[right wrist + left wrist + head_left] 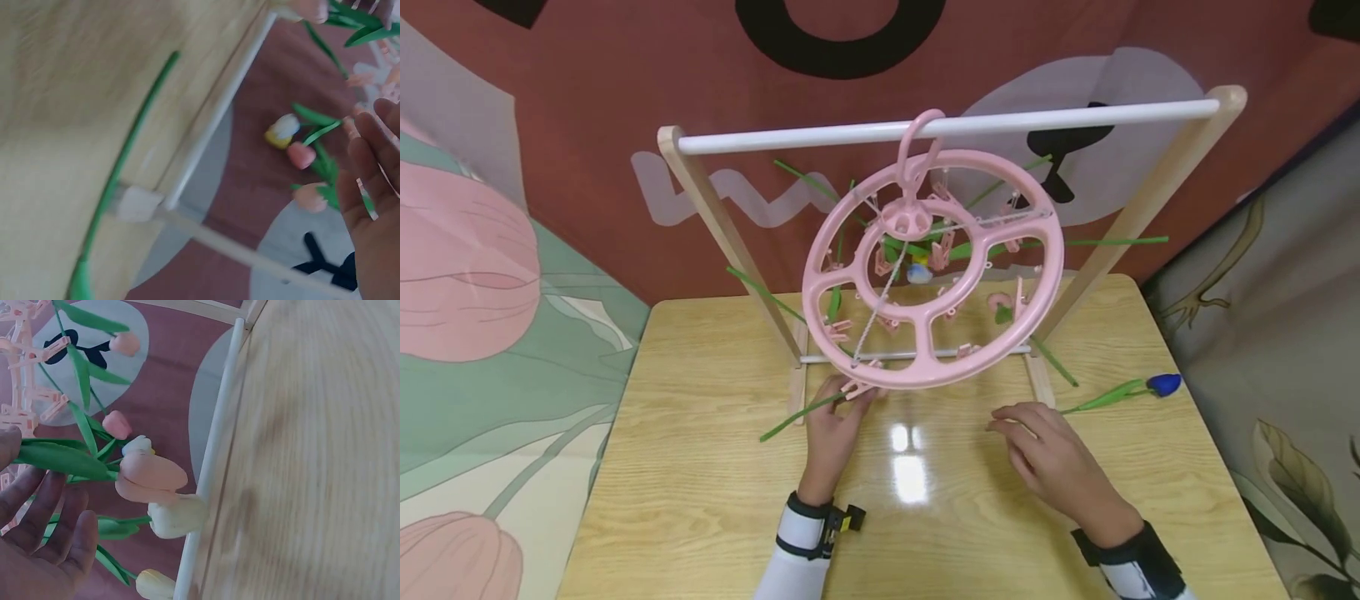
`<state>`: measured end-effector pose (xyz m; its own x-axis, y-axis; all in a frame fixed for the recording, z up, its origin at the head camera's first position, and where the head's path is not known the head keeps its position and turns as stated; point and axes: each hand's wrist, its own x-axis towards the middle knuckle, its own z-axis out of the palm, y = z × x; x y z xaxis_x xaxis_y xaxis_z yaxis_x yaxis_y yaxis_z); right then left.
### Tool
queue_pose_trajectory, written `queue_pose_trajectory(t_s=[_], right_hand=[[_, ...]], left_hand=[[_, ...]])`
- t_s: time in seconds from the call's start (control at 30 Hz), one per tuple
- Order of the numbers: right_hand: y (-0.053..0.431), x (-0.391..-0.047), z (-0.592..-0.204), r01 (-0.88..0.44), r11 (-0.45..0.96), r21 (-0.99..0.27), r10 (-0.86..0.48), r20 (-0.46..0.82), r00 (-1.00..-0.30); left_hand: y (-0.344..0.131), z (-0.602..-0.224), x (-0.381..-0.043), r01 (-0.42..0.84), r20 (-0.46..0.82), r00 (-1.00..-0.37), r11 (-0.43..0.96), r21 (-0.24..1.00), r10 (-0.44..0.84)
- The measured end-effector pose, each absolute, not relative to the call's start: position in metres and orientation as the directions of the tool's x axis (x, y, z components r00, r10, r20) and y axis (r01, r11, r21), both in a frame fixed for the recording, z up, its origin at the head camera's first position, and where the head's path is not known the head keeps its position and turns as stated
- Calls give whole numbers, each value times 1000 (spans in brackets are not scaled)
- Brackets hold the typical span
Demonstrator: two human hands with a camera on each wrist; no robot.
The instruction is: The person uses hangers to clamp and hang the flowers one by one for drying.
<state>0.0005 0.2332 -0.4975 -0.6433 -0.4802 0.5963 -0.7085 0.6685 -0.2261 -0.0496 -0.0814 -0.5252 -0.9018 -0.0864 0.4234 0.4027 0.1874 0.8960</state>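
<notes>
A pink round clip hanger hangs by its hook, with tulips on green stems held in several of its small clothespins. At its front left edge, my left hand is just below a pink clothespin with a green stem in it. In the left wrist view, the thumb and forefinger pinch the leaves of a pink tulip, its bloom pointing away from the palm. My right hand is over the table's right side, fingers loosely bent and holding nothing. Beyond it lies a blue tulip.
The hanger's hook sits over the white top bar of a rack with wooden posts. A lower white bar runs close to the wooden table. Printed cloth hangs behind and at both sides.
</notes>
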Motion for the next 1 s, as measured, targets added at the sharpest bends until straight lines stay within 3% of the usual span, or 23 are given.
queue_pose_trajectory(t_s=[0.2, 0.43, 0.73, 1.0], right_hand=[[265, -2, -514, -590, 777, -220, -440, 482, -758], [305, -13, -539, -515, 834, -199, -411, 399, -820], [329, -19, -558, -386, 913, -131, -346, 250, -904], [333, -21, -568, -414, 902, -120, -382, 224, -897]], left_hand=[[-80, -527, -47, 359, 383, -920, 217, 908, -80], [-78, -535, -38, 255, 270, -962, 226, 940, -39], [-78, -551, -25, 274, 188, -956, 459, 845, 224], [-58, -563, -13, 386, 122, -883, 554, 738, 453]])
